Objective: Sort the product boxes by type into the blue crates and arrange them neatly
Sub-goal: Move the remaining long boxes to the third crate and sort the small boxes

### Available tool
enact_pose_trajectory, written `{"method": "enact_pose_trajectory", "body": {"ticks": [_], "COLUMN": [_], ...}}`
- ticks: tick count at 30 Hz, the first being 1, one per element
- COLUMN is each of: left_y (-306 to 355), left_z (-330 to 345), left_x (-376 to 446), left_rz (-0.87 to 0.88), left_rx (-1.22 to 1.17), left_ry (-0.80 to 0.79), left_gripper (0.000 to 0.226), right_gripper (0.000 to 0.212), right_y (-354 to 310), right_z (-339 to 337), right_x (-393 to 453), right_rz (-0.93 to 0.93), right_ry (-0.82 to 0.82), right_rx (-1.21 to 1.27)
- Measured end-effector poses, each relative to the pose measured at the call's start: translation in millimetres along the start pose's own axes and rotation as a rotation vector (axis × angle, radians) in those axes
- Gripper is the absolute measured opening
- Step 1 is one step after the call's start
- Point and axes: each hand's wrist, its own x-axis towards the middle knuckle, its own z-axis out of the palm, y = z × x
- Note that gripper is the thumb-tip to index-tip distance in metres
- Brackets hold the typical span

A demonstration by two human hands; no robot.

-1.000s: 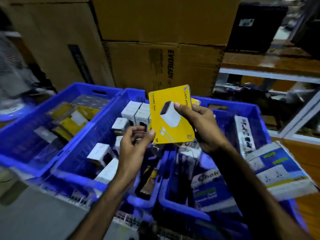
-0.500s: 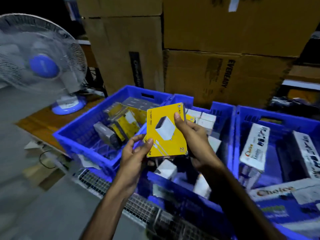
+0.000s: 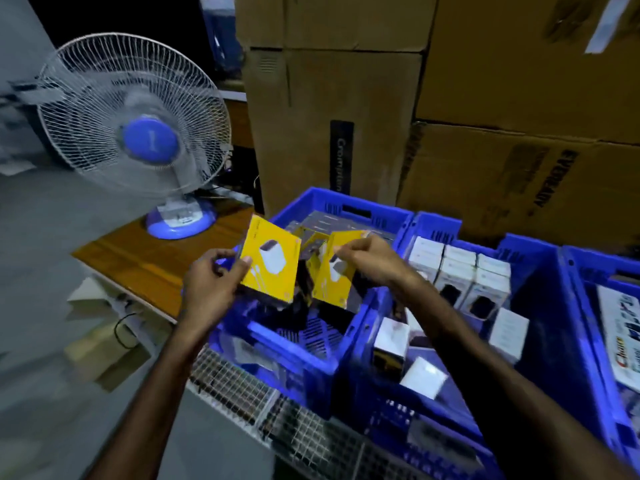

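- Centre of frame, over the left blue crate (image 3: 332, 209): left hand (image 3: 211, 282) pinches a yellow charger box (image 3: 268, 263) by its lower left edge, thumb on the face, fingers behind. Right hand (image 3: 372, 259) pinches the top edge of a second yellow charger box (image 3: 332, 275), standing tilted in the same crate.
- Judgement: step in hand is filing the held box w/ its own type. Best to stand it face-out beside the second box, edges flush, so the row stays neat. Right hand should steady the second box till the new one is down, else both may tip.
- Keep yellow boxes out of the middle crate (image 3: 436, 225), which holds white boxes (image 3: 459, 268) in rows at the back, a few loose at front.
- Hard to tell: crate floor under the yellow boxes is dark, other contents unclear. Grey packs at the crate's back are blurred. Far right crate (image 3: 588, 271) is cut off by the frame edge; its printed box is only partly in view.
- Upper left: fan (image 3: 135, 126) on a wooden top (image 3: 152, 261); cartons (image 3: 346, 116) behind.
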Motion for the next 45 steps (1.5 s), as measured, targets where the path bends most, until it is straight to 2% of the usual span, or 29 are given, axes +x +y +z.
{"method": "enact_pose_trajectory", "body": {"ticks": [3,5,6,11,14,18,23,29,32,35,38,45], "left_y": [-17.7,-24.7,-27.5,-29.3,-21.4,-15.6,-16.8,-3.8,1.1,2.1,1.3,-11.8], "left_z": [1.9,5.5,7.9,16.4,19.4,22.8,37.0,56.9,63.9,67.4,68.8,73.7], "left_x": [20.0,26.7,29.8,27.7,16.6,5.6,-5.5,-14.8,-11.8,0.2,18.7,83.4], "left_rz": [0.162,0.214,0.228,0.202,0.180,0.215,0.247,0.291,0.298,0.292,0.308,0.382], "left_rx": [0.334,0.407,0.406,0.328,0.367,0.353,0.319,0.261,0.239,0.218,0.189,0.172], "left_ry": [-0.052,-0.093,-0.108,-0.090,0.000,0.067,0.070,-0.093,-0.158,-0.202,-0.229,-0.335], "left_gripper": [0.033,0.026,0.025,0.023,0.035,0.022,0.014,0.003,0.006,0.006,0.006,0.004], "right_gripper": [0.026,0.029,0.030,0.021,0.022,0.025,0.012,0.015,0.007,0.014,0.010,0.011], "right_y": [2.7,7.8,10.2,36.5,36.3,44.5,54.2,70.1,71.1,72.1,73.1,64.7], "right_z": [11.9,18.5,21.8,17.4,0.2,-15.9,-27.6,-18.8,-18.1,-20.3,-20.5,-5.2], "right_x": [10.7,11.5,12.6,30.9,28.1,18.2,-4.0,0.6,-2.1,-5.1,-5.1,16.9], "right_rz": [-0.001,0.000,0.008,-0.044,-0.086,-0.109,-0.110,-0.121,-0.142,-0.138,-0.108,-0.075], "right_ry": [-0.163,-0.223,-0.219,0.043,0.042,0.036,0.023,-0.030,-0.054,-0.061,-0.070,0.039], "right_rx": [-0.179,-0.187,-0.183,-0.155,-0.063,0.069,0.243,0.229,0.239,0.248,0.241,0.122]}}
